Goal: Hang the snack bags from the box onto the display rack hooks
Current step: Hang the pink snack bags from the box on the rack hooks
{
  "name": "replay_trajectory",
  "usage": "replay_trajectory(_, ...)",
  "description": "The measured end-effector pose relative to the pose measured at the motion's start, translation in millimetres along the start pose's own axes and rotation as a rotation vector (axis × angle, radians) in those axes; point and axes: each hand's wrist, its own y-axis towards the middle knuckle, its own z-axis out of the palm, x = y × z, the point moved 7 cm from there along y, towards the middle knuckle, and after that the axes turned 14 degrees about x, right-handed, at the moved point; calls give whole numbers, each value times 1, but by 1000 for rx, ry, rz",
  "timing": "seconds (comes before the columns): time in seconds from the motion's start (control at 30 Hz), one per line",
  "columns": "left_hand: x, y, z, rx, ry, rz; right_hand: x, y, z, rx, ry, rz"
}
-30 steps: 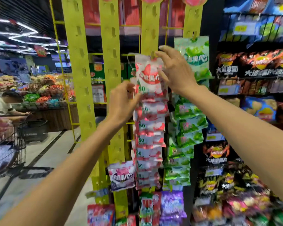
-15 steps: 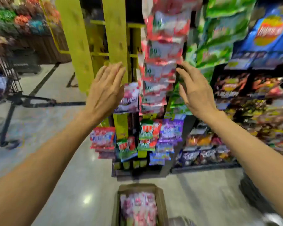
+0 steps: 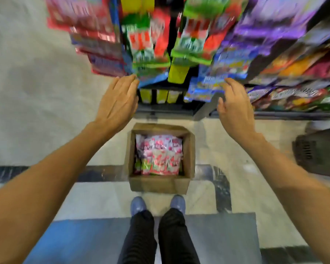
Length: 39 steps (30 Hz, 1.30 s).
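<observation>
On a pale tiled floor (image 3: 36, 92) with dark bands, an open box (image 3: 160, 182) sits below both empty, flat-fingered hands.

The cardboard box (image 3: 161, 182) sits open-topped on the floor, nothing covering it. Hanging snack bags (image 3: 151, 46) crowd the space above its far side.

No lettering can be read: print on the hanging snack bags (image 3: 145, 44) and the boxed packets (image 3: 160, 157) is blurred.
</observation>
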Motion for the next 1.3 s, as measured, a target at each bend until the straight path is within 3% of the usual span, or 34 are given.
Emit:
replay_trajectory(0.2,11,-33,192,172,-65,-59,-32,-27,203,278,77,118)
replay_trajectory(0.4,-9,-68,332,326,-248,-159,-52,-74,367,522,181,204)
replay_trajectory(0.6,-27,-90,448,513,-450,-417,-73,-115,484,740,320,593)
replay_trajectory(0.7,-40,-95,488,578,-642,-538,-78,-130,514,764,484,843)
replay_trajectory(0.8,-54,-100,517,637,-843,-656,-81,-137,527,741,626,974)
replay_trajectory(1.0,-60,-100,535,692,-934,-839,-90,-147,532,554,908,1166)
replay_trajectory(1.3,-50,-101,540,556,-1108,-930,-83,-146,537,560,1156,1060)
